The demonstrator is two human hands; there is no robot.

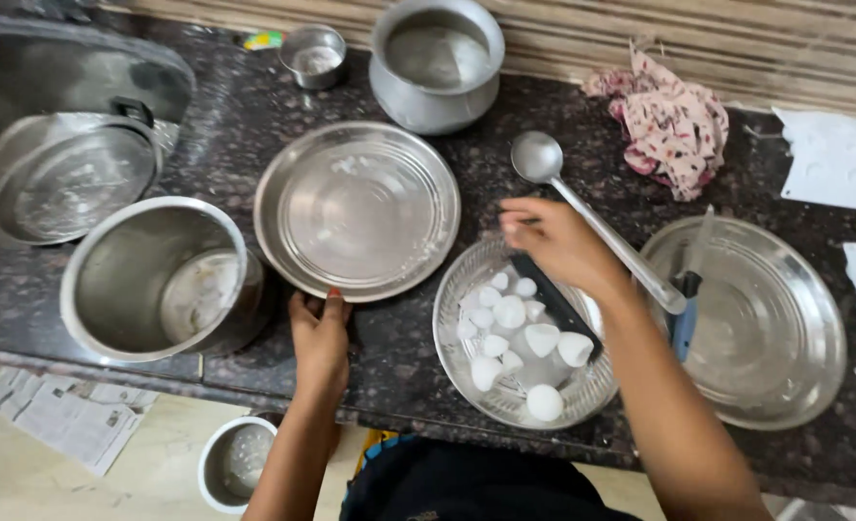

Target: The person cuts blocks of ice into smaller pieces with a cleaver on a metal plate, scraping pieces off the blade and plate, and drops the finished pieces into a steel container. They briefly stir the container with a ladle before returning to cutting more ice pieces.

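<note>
My left hand touches the near rim of an empty steel plate in the middle of the dark stone counter. My right hand is closed on a black-handled tool that reaches down into a glass bowl. The bowl holds several small white dome-shaped pieces. A long steel ladle lies just behind my right hand, its handle running toward a second steel plate.
A blue-handled knife rests on the right plate. A large steel pot stands at the left counter edge, a lidded pan behind it. A round pot, a small cup and a patterned cloth sit at the back.
</note>
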